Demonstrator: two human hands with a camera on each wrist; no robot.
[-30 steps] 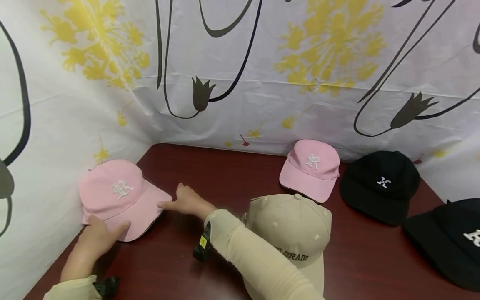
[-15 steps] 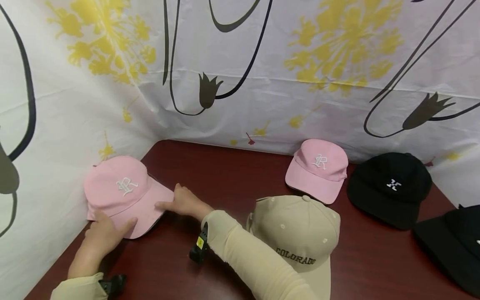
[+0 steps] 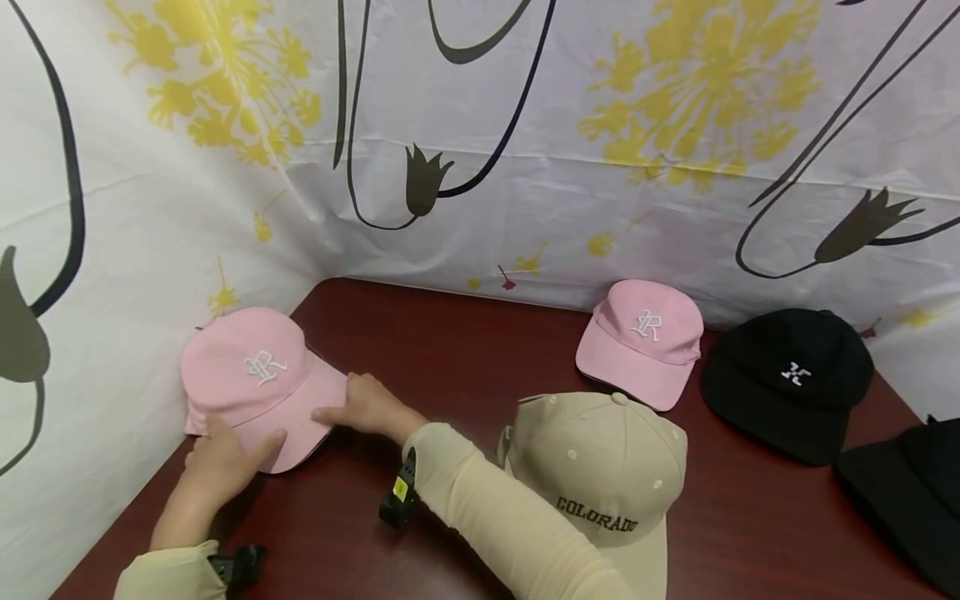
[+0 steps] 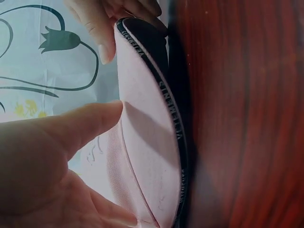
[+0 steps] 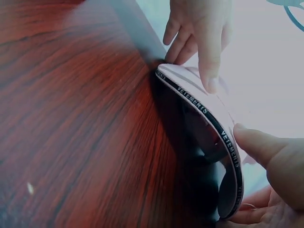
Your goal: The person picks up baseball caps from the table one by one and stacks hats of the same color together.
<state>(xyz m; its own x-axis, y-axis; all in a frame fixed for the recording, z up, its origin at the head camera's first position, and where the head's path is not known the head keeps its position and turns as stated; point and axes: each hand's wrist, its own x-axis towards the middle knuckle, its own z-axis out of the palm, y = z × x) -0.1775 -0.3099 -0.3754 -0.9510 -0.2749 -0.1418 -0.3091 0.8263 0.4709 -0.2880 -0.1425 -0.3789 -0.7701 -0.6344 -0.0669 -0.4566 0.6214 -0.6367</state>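
A pink baseball cap (image 3: 225, 367) with a white embroidered R lies at the table's left side, brim toward the front right. My left hand (image 3: 217, 467) grips its near side, thumb on top of the brim and fingers by the cap's side. At the brim's right corner, my right hand (image 3: 375, 406) pinches the edge, its thumb (image 5: 259, 142) on the upper face and fingers partly hidden below. Black trim (image 4: 166, 97) with white lettering runs along the brim edge in both wrist views. A beige COLORADO cap (image 3: 600, 458) sits partly behind my right sleeve.
Toward the back right stand a second pink cap (image 3: 637, 342) and a black cap (image 3: 787, 383). Another black cap (image 3: 907, 492) is cut off at the right edge. Patterned white cloth (image 3: 480, 225) rises behind and left of the dark red table (image 3: 427, 333).
The head view has shifted, so most things appear further right. Against the table, my right hand has edged slightly left over the brim. Both hands stay on the pink cap.
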